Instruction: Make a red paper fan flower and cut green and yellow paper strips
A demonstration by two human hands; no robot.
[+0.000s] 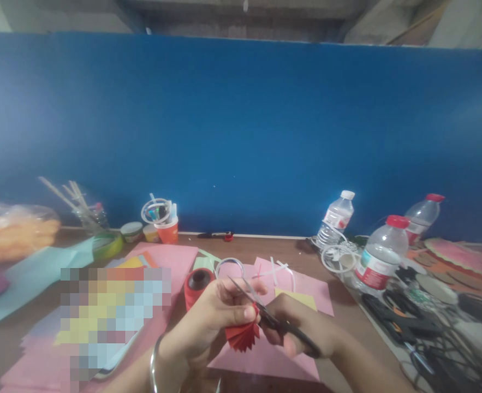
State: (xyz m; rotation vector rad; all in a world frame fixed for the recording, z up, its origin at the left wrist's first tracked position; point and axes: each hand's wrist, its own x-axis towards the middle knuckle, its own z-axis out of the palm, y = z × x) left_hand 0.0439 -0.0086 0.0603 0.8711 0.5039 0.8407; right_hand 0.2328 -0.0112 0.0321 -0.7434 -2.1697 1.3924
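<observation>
My left hand [212, 319] pinches a folded, pleated piece of red paper [243, 335] between thumb and fingers, low in the middle of the view. My right hand [302, 327] grips black-handled scissors [261, 308]; their open blades point up and left and meet the top of the red paper. A metal bangle [154, 363] sits on my left wrist. Both hands hover over pink paper sheets [265, 360] on the brown table [244, 248].
A red thread spool [197, 284] stands just behind my left hand. Coloured paper sheets lie at left. Cups of pens [167, 224] and sticks [77, 204] line the blue wall. Three water bottles [378, 256] and tangled cables [424, 327] crowd the right side.
</observation>
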